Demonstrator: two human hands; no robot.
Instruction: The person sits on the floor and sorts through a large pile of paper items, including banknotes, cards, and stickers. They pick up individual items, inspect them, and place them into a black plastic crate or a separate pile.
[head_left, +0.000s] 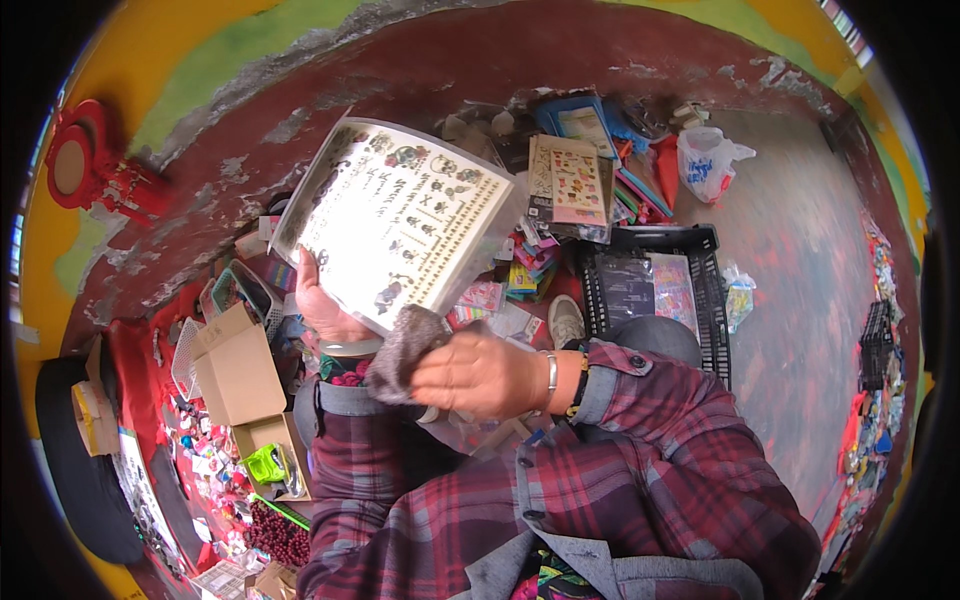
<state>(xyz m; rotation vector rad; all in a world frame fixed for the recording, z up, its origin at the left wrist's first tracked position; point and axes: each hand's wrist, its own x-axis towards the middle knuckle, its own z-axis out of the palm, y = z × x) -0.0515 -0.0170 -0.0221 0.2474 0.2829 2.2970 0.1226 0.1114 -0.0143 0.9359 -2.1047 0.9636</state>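
My left hand (pixel 328 310) grips the lower left edge of a stack of white sheets (pixel 395 215) printed with small dark pictures, seemingly in a clear plastic sleeve. The stack is tilted and glares in the light. In my right hand (pixel 480 375) a crumpled grey-brown cloth (pixel 405 352) is bunched under closed fingers. The cloth is at the lower corner of the stack; I cannot tell how much of it touches. My left fingertips are partly hidden behind the sheets.
A black plastic crate (pixel 717 300) with flat packs inside stands ahead on the right. Beyond it are piled sticker packs (pixel 577 180) and a white plastic bag (pixel 708 160). An open cardboard box (pixel 240 365), baskets (pixel 188 360) and dark red beads (pixel 275 535) crowd the left.
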